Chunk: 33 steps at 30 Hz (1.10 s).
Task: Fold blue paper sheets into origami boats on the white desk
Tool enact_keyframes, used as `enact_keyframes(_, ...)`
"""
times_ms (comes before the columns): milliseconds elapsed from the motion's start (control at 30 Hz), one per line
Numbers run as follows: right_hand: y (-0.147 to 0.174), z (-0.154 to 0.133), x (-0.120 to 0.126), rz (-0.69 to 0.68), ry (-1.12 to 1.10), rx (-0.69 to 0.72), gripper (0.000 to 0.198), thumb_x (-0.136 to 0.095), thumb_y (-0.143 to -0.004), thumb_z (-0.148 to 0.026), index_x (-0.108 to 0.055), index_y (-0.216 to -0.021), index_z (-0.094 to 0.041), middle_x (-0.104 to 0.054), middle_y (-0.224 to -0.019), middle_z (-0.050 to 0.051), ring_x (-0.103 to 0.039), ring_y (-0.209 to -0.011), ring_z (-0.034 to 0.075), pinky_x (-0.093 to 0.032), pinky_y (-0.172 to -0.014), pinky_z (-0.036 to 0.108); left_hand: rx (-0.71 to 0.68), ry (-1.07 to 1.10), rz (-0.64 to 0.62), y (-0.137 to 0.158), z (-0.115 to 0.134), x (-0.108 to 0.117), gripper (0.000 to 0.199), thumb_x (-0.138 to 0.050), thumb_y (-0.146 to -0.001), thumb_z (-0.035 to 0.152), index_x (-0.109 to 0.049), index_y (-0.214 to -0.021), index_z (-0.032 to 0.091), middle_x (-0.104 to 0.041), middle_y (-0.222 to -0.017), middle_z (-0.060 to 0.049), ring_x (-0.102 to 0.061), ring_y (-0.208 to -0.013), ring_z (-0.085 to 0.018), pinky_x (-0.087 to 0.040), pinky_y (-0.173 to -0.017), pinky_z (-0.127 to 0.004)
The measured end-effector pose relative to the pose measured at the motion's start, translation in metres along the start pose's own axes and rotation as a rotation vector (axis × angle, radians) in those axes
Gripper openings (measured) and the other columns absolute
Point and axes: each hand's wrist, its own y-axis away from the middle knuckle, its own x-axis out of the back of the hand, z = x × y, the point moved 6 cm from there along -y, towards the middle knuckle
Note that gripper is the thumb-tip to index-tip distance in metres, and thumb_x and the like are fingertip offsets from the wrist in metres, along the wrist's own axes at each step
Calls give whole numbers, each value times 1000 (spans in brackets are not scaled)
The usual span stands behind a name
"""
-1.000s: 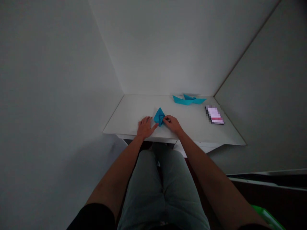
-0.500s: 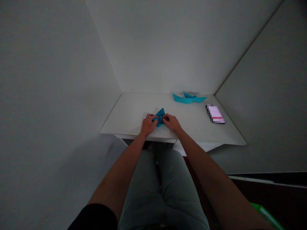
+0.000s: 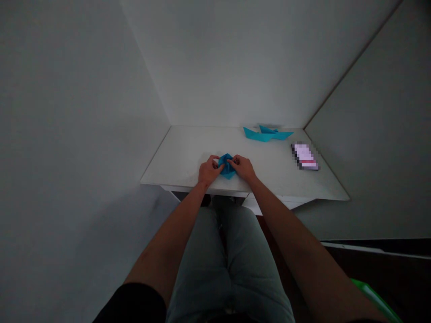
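A folded piece of blue paper (image 3: 228,172) is held between my two hands over the front middle of the white table. Its folds are spread, and a darker hollow shows at its centre. My left hand (image 3: 209,171) pinches the left edge, thumb on the inner side. From the right, my right hand (image 3: 244,168) grips the opposite edge, with a finger or thumb reaching into the hollow. Farther back, near the wall, blue paper boats (image 3: 262,136) stand close together, one partly behind another.
A phone (image 3: 305,156) with a lit, blurred screen lies on the right part of the white table (image 3: 182,152). Walls rise along the table's back, left and right sides. A green object (image 3: 373,298) is at the lower right by the dark floor.
The blue paper has gone from a pointed, flatter shape to a rounder, opened one. Both hands have shifted their hold on its edges. The view has tilted slightly.
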Motion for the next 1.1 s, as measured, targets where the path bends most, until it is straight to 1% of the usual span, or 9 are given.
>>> enact_keyframes(67,0,-1,1,3,4,-23,42,-73,-95,-64,-70,-82,-24,-69,-71,0,-61,-67,19,-36,-63,31,7,6,9,1,2,2,60,-85,-92,31,-66,-149,24,-83,-100,-2,-75,-83,-17,-56,-86,-30)
enact_keyframes(133,0,-4,1,-4,-3,-28,48,-73,-94,-70,-69,-79,-25,-69,-71,0,-61,-67,19,-36,-63,31,-8,-16,-15,2,4,1,49,-83,-95,33,-73,-142,24,-84,-102,-3,-76,-84,-18,-57,-89,-31)
enact_keyframes(200,1,-6,3,-4,-7,-31,51,-71,-95,-72,-68,-77,-25,-69,-70,0,-61,-67,19,-37,-64,31,-40,-37,-54,2,6,-1,28,-79,-98,36,-83,-124,25,-84,-99,-3,-76,-84,-18,-57,-92,-32)
enact_keyframes(233,2,-7,3,-2,-6,-33,50,-70,-96,-72,-68,-78,-25,-70,-71,1,-61,-68,19,-37,-64,31,-56,-39,-66,1,6,-2,23,-78,-99,36,-86,-118,25,-84,-97,-3,-76,-84,-19,-57,-92,-32)
enact_keyframes(433,5,-7,3,-25,2,-23,35,-70,-100,-61,-71,-99,-26,-72,-76,0,-65,-71,20,-39,-67,32,-75,-35,-29,0,2,-1,18,-72,-103,36,-86,-105,24,-85,-96,-3,-76,-87,-19,-55,-88,-31)
enact_keyframes(667,2,1,0,-22,14,-14,22,-68,-98,-47,-68,-95,-26,-72,-81,1,-63,-74,21,-38,-68,32,-64,-39,-29,2,4,0,18,-70,-104,37,-81,-100,24,-84,-97,-2,-74,-87,-18,-54,-88,-30)
enact_keyframes(767,-1,4,-1,-18,-93,23,24,-63,-98,-48,-65,-90,-25,-69,-79,0,-61,-74,20,-40,-70,32,-68,-29,-14,1,2,0,19,-69,-104,38,-80,-98,23,-83,-95,-3,-74,-86,-18,-54,-86,-30)
enact_keyframes(933,-7,15,6,51,-418,40,45,-60,-92,-67,-54,-74,-26,-55,-69,-2,-52,-69,18,-42,-68,33,-37,-40,-3,0,0,-1,18,-68,-104,38,-79,-100,24,-83,-95,-3,-75,-88,-19,-54,-86,-32)
enact_keyframes(1100,-7,16,12,92,-500,58,46,-64,-91,-66,-51,-70,-26,-50,-67,-3,-48,-68,17,-41,-68,33,-54,-63,-34,3,9,2,18,-73,-101,40,-81,-103,24,-83,-97,-4,-75,-88,-21,-55,-92,-35)
